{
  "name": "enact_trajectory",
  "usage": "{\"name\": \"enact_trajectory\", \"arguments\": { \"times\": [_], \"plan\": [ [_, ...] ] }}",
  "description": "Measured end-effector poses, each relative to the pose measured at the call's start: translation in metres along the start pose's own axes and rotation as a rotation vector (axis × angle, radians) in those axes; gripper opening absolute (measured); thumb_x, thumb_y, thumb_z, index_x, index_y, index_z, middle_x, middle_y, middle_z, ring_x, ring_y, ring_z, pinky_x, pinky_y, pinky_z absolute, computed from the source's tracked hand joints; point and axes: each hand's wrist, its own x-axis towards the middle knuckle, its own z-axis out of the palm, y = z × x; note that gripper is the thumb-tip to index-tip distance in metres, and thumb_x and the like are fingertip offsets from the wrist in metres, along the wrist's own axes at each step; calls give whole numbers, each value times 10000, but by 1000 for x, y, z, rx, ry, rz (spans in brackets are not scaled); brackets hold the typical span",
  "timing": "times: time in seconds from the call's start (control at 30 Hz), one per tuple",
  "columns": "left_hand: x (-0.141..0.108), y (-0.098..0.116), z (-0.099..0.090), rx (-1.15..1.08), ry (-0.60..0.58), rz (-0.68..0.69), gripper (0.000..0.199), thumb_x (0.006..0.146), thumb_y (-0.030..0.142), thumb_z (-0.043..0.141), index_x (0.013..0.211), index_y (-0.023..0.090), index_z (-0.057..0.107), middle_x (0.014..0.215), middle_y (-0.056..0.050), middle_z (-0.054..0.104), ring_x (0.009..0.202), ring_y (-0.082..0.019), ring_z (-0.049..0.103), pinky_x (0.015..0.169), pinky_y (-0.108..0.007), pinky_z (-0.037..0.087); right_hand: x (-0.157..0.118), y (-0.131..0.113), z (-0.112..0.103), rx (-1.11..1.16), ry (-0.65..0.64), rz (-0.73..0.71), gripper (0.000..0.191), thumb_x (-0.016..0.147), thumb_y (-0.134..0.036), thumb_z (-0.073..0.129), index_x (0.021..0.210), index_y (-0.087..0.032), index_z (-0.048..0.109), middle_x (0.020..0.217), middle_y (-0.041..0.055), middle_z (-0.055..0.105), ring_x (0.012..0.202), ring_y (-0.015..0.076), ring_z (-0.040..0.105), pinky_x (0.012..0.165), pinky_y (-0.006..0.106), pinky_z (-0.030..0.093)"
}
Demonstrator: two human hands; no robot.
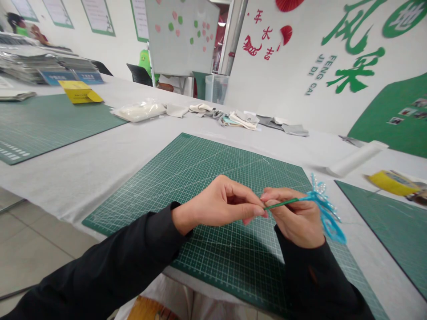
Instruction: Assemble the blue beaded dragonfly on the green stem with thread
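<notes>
Both of your bare hands meet over a green gridded cutting mat [200,178], working at one thin green wire stem [282,203]. Your left hand [223,202], coming from a black sleeve [100,262], has its fingers [248,198] curled and closed together on the stem's near end. Your right hand [295,218] has its fingers pressed together too, clamped on the stem just beyond, so your two hands touch there. The step in hand looks like fine pinching work at that end of the stem. Past your right hand, the stem runs into a bright blue looped craft flower [328,213] dotted with small white beads, held up clear of your fingers. Off to the right lie a white roll [356,158] and a yellow roll [393,183].
</notes>
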Motion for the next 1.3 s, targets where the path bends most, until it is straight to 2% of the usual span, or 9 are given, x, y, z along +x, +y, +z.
{"name": "enact_trajectory", "arguments": {
  "times": [0.1,0.27,0.57,0.73,0.83,1.1,1.3],
  "plan": [
    [0,2,3,154,76,131,172,789,227,609,757,76,686,608,-32,581,522,-78,464,479,-210,351,-2,5,-2,2,70,10,55,762,-241,694,773,-277,735,710,9,690,572,127,597,469,245,457],
    [0,1,5,360,131,298,159,809,188,576,756,77,677,606,-17,561,509,-57,393,464,-198,310,1,3,-2,28,104,15,58,737,-282,714,751,-228,731,636,22,676,479,112,556,399,229,419],
    [-1,-1,6,505,162,420,148,818,158,552,763,85,669,600,-9,551,514,-60,407,486,-200,331,3,-1,0,91,96,-6,34,734,-253,718,756,-233,733,636,21,685,501,120,597,415,220,444],
    [-1,-1,5,532,166,437,155,826,161,544,776,84,670,605,-12,556,514,-62,413,487,-202,332,2,2,-2,89,111,21,53,730,-273,720,748,-223,727,570,8,654,409,86,505,342,198,353],
    [-1,0,5,539,137,413,161,827,157,539,774,82,671,618,-21,571,528,-67,430,497,-208,338,3,0,-1,88,118,39,72,715,-292,731,728,-222,725,604,14,671,455,104,547,373,208,395],
    [-1,1,4,496,70,348,163,825,168,548,764,85,674,618,-31,599,511,-69,434,482,-206,336,-1,-3,-1,117,32,108,41,745,-284,712,768,-259,733,697,11,692,608,126,613,520,239,474],
    [-1,2,4,462,69,330,164,822,169,556,766,80,681,642,-49,628,526,-79,467,485,-208,351,0,0,-3,93,62,95,103,709,-336,735,736,-237,731,678,26,690,596,151,614,510,272,472]
  ]
}}
